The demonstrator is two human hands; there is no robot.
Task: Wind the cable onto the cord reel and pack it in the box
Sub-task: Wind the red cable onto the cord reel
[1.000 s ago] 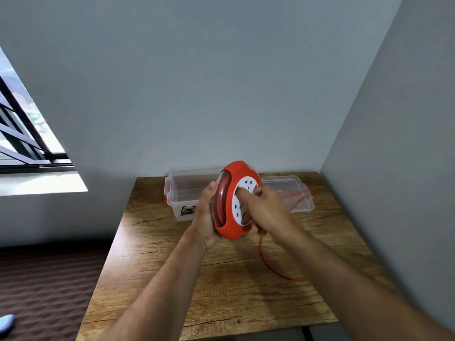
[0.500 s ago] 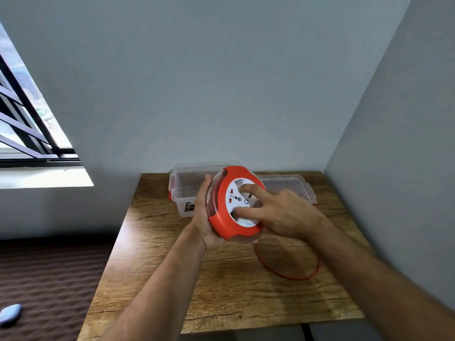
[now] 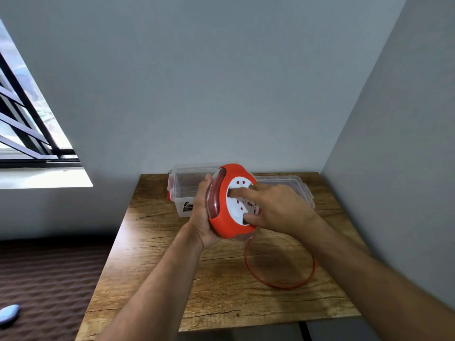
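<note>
The left hand (image 3: 204,212) grips the cord reel (image 3: 229,200); right hand (image 3: 275,207) fingers have shifted round its white hub, so the loose cable (image 3: 280,284) loop has shrunk on the counter (image 3: 172,279): winding continues.

One reel (image 3: 225,212), one box (image 3: 187,190), two hands (image 3: 275,207).

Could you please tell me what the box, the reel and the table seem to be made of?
Box: clear plastic, glossy; the table shows through its walls.
Reel: moulded plastic, probably, with a smooth orange rim, a white face and a clear side over the wound cable.
Table: wood or a wood-look laminate, matt, with brown grain and dark cracks; the picture cannot settle which.
</note>
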